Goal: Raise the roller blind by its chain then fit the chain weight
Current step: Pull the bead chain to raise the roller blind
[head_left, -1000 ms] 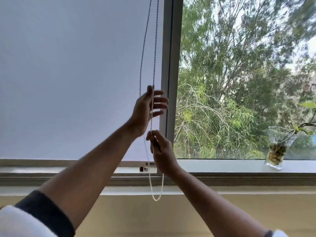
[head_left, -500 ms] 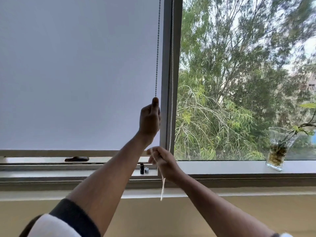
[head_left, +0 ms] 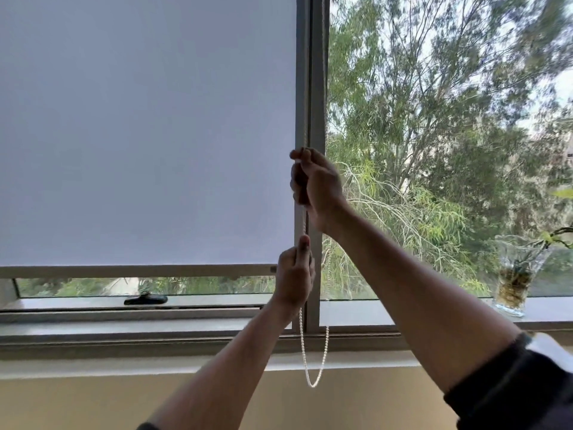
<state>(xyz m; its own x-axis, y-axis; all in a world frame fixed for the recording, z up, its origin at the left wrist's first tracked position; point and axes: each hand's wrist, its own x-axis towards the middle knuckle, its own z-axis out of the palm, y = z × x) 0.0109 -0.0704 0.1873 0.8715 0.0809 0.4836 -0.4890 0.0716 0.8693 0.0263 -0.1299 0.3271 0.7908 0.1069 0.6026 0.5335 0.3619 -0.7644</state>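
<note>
The bead chain [head_left: 316, 364] is gripped by both hands in front of the grey window mullion [head_left: 317, 88], and that mullion serves as the marker for everything here. The right hand [head_left: 316, 184] is held higher up, across the mullion, its fingers curled closed around the chain strand; the left hand [head_left: 294, 276] is set lower, just at the mullion's left edge, thumb up and fingers wrapped tight on the same strand. Below the left hand the chain is seen hanging in a white loop, its bottom well under the sill [head_left: 124, 328] and in front of the cream wall [head_left: 93, 405]. To the left of the mullion the pale roller blind [head_left: 145, 128] is drawn down most of the pane, its bottom bar [head_left: 136, 270] stopped a little above the sill, so a strip of glass and greenery is left showing beneath it. A dark window handle [head_left: 145, 299] is seen lying on the frame under that gap. To the right of the mullion the pane is uncovered and filled with leafy trees [head_left: 434, 135]. Far right of the mullion, a glass vase [head_left: 513, 277] with a green sprig is stood on the sill. Dark sleeve cuffs are glimpsed at the lower edge. Whether a chain weight is anywhere in view cannot be told.
</note>
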